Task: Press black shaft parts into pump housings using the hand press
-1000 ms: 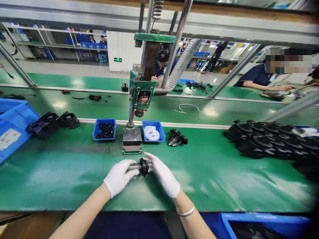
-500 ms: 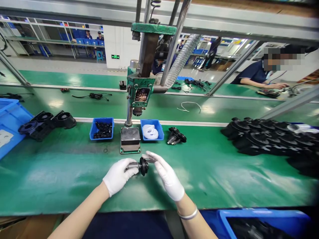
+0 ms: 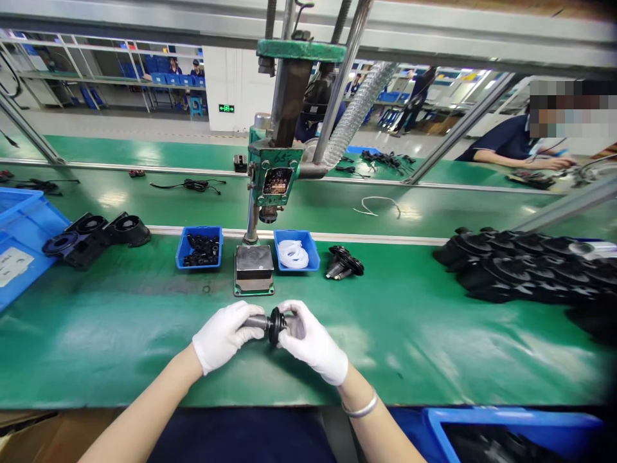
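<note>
Both my hands wear white gloves and meet over the green bench. My left hand is closed round the grey metal shaft of a small motor part with a black disc at its middle. My right hand is closed on the part's other end, fingers curled round it just right of the disc. The part is held a little above the bench, directly in front of the grey base block of the green hand press.
A blue bin of black rings stands left of the press, a blue bin of white rings right of it, then one black part. Black housings and a blue crate lie left; a heap of black fans right. People work behind.
My right hand, which had its fingers stretched out beside the disc, has curled shut round the right end of the part. My left hand keeps its grip on the shaft.
</note>
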Tool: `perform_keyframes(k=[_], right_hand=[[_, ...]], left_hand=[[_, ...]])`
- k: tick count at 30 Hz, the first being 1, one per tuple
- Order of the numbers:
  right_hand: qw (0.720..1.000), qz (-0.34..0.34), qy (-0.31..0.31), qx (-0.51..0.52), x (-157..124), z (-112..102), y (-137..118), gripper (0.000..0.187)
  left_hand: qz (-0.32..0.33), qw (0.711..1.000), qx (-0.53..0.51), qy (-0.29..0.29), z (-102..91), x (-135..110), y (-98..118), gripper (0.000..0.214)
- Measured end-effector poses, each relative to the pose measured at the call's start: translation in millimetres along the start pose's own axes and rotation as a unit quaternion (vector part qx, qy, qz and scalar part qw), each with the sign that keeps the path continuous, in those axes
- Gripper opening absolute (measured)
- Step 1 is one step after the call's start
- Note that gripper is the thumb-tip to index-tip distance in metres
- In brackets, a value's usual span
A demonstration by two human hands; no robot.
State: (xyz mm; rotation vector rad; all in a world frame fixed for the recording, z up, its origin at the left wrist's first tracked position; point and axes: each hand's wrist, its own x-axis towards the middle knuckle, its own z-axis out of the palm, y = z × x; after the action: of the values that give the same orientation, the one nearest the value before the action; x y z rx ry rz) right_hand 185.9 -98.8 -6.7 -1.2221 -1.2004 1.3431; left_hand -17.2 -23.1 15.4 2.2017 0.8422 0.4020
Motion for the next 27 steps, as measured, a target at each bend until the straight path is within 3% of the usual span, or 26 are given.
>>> perform_keyframes(k=[9, 13, 18, 23, 27], right_hand=[[0.982, -0.163, 0.055, -0.074, 20, 12, 1, 0.030], [0.959, -0.207, 0.082, -0.175, 31, 20, -10, 0.029], [0.907, -0.271, 0.047, -0.319, 43, 33, -17, 0.031], [0.873, -0.334, 0.018, -0.355, 52, 46, -14, 0.031], [0.871, -0.355, 0.049, -0.336, 52, 42, -12, 0.029]], left_hand=[[0.108, 0.983, 0.149, -0.013, -10.3, 7, -7, 0.026], [0.044, 0.963, 0.256, -0.067, -14.5, 14, 3, 0.020], [-0.057, 0.943, 0.326, -0.030, -7.8, 28, 4, 0.020], [-0.060, 0.936, 0.344, -0.047, -21.9, 33, -7, 0.018], [-0.067, 0.926, 0.371, -0.018, -41.1, 29, -13, 0.022]])
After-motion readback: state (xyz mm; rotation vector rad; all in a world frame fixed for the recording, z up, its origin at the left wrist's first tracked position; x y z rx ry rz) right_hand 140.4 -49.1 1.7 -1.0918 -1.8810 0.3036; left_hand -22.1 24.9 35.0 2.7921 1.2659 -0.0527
